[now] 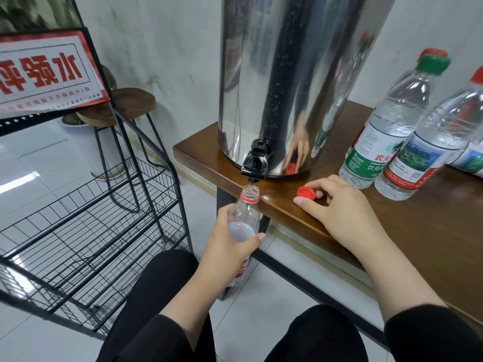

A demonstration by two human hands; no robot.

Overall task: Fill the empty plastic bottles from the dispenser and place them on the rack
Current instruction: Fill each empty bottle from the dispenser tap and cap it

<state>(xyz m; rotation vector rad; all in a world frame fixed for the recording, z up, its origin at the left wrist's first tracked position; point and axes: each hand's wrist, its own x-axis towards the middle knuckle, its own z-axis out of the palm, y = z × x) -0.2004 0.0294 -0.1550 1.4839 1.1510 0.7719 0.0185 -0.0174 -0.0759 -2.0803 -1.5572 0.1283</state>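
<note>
My left hand (230, 239) grips an uncapped clear plastic bottle (247, 210) with a red neck ring, held upright below the table edge. Its mouth sits right under the black tap (256, 163) of the steel dispenser (287, 74), and a thin stream runs into it. My right hand (337, 205) rests on the wooden table (431, 231), fingers curled round the bottle's red cap (305, 192). The black wire rack (91, 218) stands at the left with bare shelves.
Several capped bottles stand on the table at the right, one with a green cap (386, 126) and one with a red label (428, 142). A red-and-white sign (47, 71) tops the rack. A wooden stool (125, 105) stands behind it.
</note>
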